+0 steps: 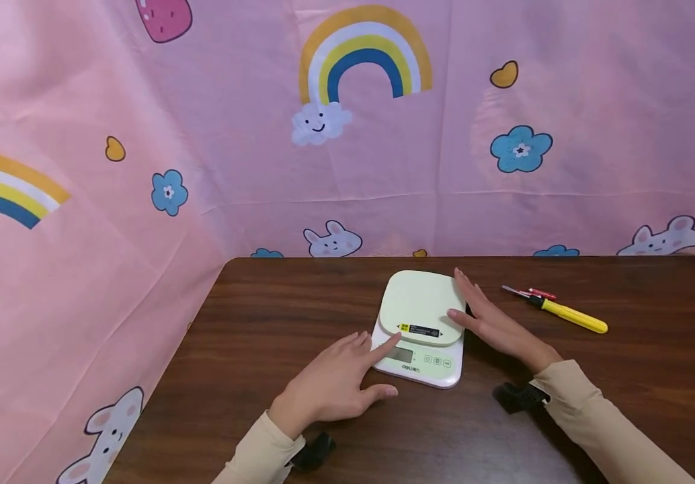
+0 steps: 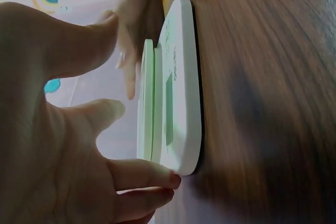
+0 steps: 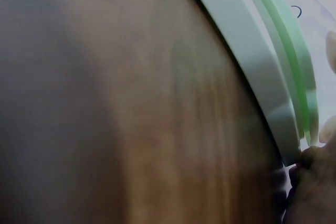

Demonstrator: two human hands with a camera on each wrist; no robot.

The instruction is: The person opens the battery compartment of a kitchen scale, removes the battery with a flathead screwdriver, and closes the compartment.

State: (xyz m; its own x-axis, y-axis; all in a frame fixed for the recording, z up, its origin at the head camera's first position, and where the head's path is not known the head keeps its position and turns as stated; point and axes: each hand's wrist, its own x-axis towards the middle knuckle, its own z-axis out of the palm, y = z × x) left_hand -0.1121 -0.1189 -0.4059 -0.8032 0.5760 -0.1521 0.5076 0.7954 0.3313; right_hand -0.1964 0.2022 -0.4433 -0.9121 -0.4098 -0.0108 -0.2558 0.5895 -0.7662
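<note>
A white kitchen scale (image 1: 417, 299) with a pale green platform lies flat on the brown table. Its small display (image 1: 401, 354) and buttons face the near side. My left hand (image 1: 337, 386) is at the scale's near left corner, fingers extended, index finger over the platform's front edge by a black and yellow label (image 1: 421, 331). In the left wrist view, lower fingertips (image 2: 170, 181) meet the scale's corner. At its right side is my right hand (image 1: 495, 327), fingers spread, thumb over the platform. The right wrist view shows only part of this hand (image 3: 315, 187) beside the scale's edge.
A screwdriver with a yellow handle (image 1: 574, 316) lies on the table (image 1: 644, 376) to the right of the scale. Beside its shaft is a small red item (image 1: 542, 294). Patterned pink cloth (image 1: 384, 154) hangs behind the table and along the left.
</note>
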